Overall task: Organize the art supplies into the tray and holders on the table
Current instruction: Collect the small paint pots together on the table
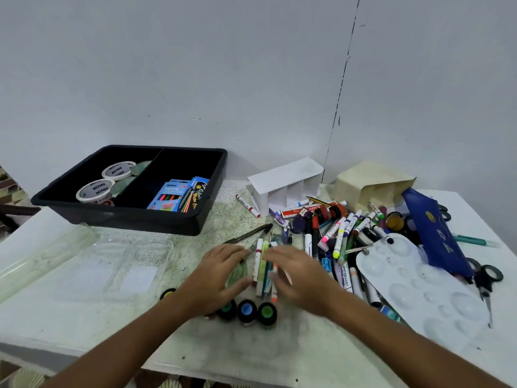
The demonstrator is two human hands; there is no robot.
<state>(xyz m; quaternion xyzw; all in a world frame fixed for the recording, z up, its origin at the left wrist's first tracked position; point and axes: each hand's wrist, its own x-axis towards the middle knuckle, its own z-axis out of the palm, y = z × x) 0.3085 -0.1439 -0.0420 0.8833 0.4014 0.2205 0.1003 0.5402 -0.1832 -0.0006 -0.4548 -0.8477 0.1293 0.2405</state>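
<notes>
A small bundle of pens and markers (263, 268) lies on the table between my hands. My left hand (216, 275) rests flat on its left side, fingers straight, over a green round thing. My right hand (296, 273) is on the bundle's right side, blurred, fingers fairly straight. The black two-part tray (215, 197) stands at the back left with tape rolls (96, 189) in one part and pencil boxes (179, 197) in the other. A white paper holder (285, 183) with three slots lies at the back centre.
A big heap of markers (341, 233) spreads to the right, with a white paint palette (419, 284), a blue pouch (436, 236) and scissors (485, 281). Three small paint pots (247, 310) stand near my wrists. Clear plastic trays (112, 267) lie left.
</notes>
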